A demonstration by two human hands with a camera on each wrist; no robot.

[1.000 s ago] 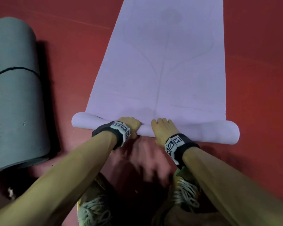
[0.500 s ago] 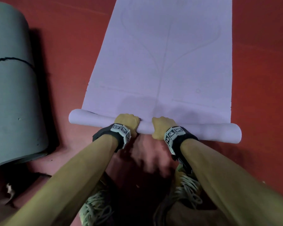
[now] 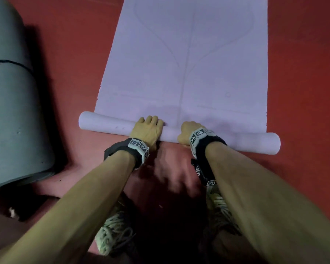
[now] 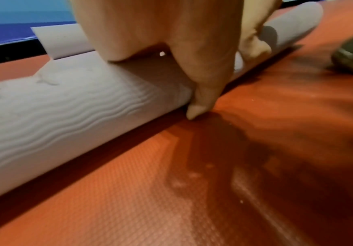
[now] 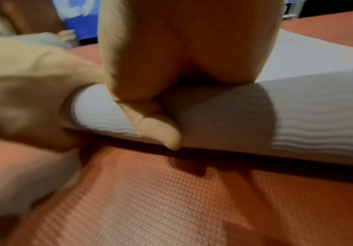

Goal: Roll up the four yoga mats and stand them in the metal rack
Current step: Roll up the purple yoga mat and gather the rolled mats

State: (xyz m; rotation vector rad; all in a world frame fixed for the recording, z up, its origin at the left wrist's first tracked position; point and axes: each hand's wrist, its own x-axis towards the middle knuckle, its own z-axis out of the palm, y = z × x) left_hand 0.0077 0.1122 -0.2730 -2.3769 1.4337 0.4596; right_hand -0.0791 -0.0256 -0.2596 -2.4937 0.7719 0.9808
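Both hands grip the rolled end of the purple mat (image 3: 189, 73): the left hand (image 3: 148, 129) and right hand (image 3: 186, 135) curl around it, side by side. It lies on the red floor (image 3: 297, 92), beside a rolled grey mat (image 3: 11, 111)

No readable text anywhere; the wrist bands (image 3: 139, 147) carry only black-and-white coded marker squares.

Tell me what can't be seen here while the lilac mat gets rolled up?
- Metal rack: in no view.
- Lilac mat: far end cut off by the head view's top edge.
- Grey rolled mat: partly cut off at the left edge.
- Other two mats: not visible.
- Right hand: fingertips hidden behind the roll.
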